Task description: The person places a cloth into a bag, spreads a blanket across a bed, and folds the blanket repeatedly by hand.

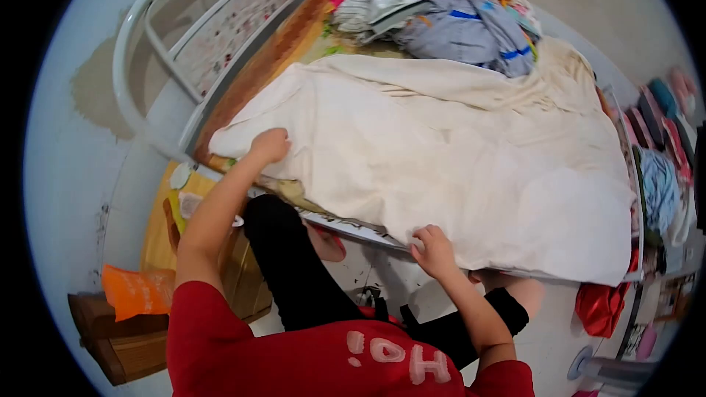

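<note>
The white cloth (471, 154) on the bed (261, 73) looks soft and floppy, best held by its edges, with the curled left hand (272, 145) on it near the bed's front left corner, the half-curled right hand (435, 251) at the front edge, and both grips hard to tell.

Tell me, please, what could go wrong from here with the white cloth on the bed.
The white cloth reaches the near edge of the bed, by the right hand, so it might slip over if pulled that way. Its far side lies up against the clothes pile, so a tug could perhaps disturb that. Creases along the far side may set if left.
</note>
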`<state>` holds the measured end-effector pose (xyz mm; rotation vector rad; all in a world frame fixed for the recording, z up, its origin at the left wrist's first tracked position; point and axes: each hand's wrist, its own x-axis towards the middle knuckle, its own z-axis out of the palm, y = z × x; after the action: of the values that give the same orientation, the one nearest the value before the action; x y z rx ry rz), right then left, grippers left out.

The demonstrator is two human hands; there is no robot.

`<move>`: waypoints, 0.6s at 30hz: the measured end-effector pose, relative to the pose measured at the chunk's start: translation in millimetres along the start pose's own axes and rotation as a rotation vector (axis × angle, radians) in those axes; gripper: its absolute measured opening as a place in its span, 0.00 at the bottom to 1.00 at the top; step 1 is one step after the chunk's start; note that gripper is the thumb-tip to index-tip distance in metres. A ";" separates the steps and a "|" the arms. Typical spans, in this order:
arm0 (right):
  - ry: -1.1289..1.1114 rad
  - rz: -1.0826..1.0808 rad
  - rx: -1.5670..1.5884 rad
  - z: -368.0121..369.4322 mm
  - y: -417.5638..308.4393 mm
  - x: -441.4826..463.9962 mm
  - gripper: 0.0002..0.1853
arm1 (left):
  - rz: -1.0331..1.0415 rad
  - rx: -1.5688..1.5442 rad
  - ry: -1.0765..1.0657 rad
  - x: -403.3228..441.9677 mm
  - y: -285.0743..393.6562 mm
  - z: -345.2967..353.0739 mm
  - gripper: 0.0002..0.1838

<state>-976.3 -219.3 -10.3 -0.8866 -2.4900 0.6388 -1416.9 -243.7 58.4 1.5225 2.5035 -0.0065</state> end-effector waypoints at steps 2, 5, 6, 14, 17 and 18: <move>0.015 -0.081 0.059 26.2 -26.9 26.4 0.14 | -0.083 0.035 -0.037 6.2 -34.2 -10.1 0.14; 0.078 -0.185 0.109 61.2 -67.2 68.7 0.17 | -0.458 -0.133 -0.234 12.3 -80.2 -15.2 0.17; 0.127 -0.215 0.097 70.5 -77.2 81.7 0.19 | -0.441 -0.052 -0.162 23.6 -114.0 6.8 0.21; 0.072 -0.346 -0.063 114.4 -75.6 128.2 0.13 | -0.715 -0.301 0.068 38.5 -181.2 63.7 0.40; 0.117 -0.241 0.175 91.6 -87.2 131.7 0.07 | -0.837 -0.695 0.141 26.4 -182.7 40.7 0.30; 0.124 -0.192 0.257 81.7 -91.4 131.2 0.05 | -0.700 -0.574 0.207 37.3 -209.1 57.4 0.30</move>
<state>-1155.3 -217.6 3.7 -0.5663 -2.2824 0.7895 -1607.0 -314.9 -26.5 0.4194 2.7134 0.7149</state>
